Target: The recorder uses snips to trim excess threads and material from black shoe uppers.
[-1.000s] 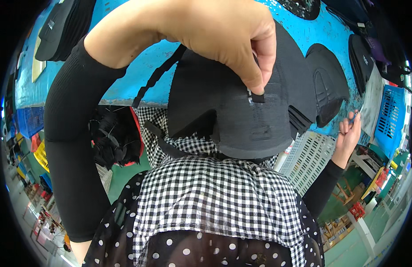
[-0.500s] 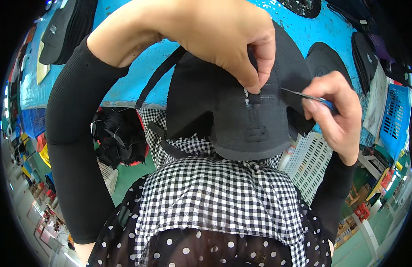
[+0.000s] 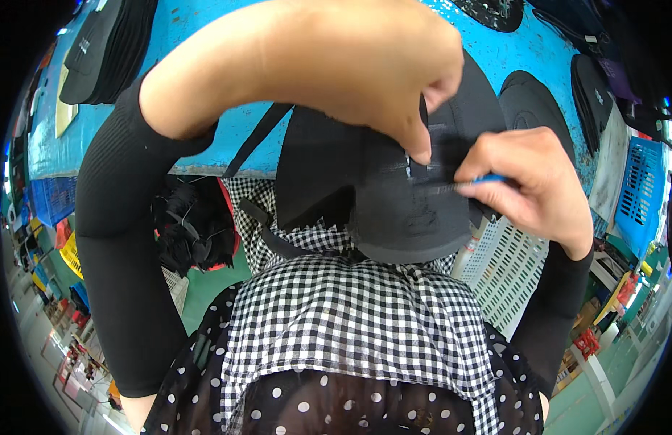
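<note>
A flat black sole piece (image 3: 408,243) with a rounded near end hangs over the table edge above my lap. My left hand (image 3: 415,80) reaches across it, thumb and fingers closed on a narrow black strap at a slot in the sole; the fingers hide most of the strap. Small whitish marks show beside the thumb tip. In my right hand (image 3: 532,181) is a slim metal tool with a blue handle (image 3: 488,178). Its thin tip lies over the sole, just nearer me than the left thumb. Whether the tip touches the strap, I cannot tell.
Black soles stand stacked on the blue table (image 3: 234,145) at far left; more soles (image 3: 535,109) lie at right. Below the left edge sits a red-rimmed container of black scraps (image 3: 194,225). White (image 3: 506,268) and blue (image 3: 640,181) plastic baskets are at right.
My right hand has moved left and slightly nearer me, bringing the tool tip over the sole beside the slot. My left hand has shifted slightly right, still pinching.
</note>
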{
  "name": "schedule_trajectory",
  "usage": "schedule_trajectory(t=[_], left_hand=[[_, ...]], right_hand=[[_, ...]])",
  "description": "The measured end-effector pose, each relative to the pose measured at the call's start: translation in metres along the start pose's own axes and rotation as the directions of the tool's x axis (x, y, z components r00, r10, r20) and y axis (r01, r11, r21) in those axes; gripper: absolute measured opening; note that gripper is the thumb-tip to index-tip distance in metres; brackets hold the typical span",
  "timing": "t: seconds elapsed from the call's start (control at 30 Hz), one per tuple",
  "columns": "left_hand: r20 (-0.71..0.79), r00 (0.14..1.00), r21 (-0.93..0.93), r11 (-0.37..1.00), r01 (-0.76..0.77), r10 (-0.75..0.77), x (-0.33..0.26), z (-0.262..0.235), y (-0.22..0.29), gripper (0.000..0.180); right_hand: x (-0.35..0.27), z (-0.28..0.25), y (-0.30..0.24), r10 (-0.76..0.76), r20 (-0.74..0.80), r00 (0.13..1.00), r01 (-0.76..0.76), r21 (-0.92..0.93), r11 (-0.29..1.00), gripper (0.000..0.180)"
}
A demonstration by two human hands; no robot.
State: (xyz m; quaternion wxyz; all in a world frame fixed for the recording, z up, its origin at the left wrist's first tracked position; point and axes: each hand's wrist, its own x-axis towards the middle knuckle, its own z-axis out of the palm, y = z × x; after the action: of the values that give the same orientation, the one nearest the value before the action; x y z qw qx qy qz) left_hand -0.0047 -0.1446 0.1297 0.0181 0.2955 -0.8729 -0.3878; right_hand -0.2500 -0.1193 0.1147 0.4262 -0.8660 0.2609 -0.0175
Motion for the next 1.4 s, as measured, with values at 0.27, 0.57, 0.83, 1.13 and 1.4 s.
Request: schedule_trajectory(t=[0.27,0.57,0.83,1.13,1.4], left_hand=[[0.23,0.971,-0.198,0.974,0.11,-0.063,0.001,-0.031,-0.003,0.024],[0.25,0.964,-0.145,0.981,0.129,-0.089,-0.002,-0.03,0.0,0.021],[0.161,0.987,-0.17,0.985,0.037,-0.01,-0.006,-0.019,-0.019,0.016],[-0.12,0.993,-0.538,0.84,-0.063,-0.003,-0.008,0.004,-0.036,0.016],[-0.513,0.833,-0.523,0.845,-0.113,-0.206,-0.027,-0.021,-0.017,0.025]], right_hand=[[0.012,0.014,-0.013,-0.043,-0.245,0.969,-0.055,-0.381,0.923,0.014],[0.017,-0.001,-0.01,0.126,-0.292,0.948,-0.224,-0.332,0.916,0.019],[0.019,-0.006,-0.002,0.078,-0.287,0.955,-0.162,-0.284,0.945,0.016],[0.036,0.045,-0.064,-0.001,-0.213,0.977,-0.156,-0.719,0.677,0.03],[0.052,0.053,-0.064,-0.017,-0.25,0.968,-0.21,-0.846,0.489,0.019]])
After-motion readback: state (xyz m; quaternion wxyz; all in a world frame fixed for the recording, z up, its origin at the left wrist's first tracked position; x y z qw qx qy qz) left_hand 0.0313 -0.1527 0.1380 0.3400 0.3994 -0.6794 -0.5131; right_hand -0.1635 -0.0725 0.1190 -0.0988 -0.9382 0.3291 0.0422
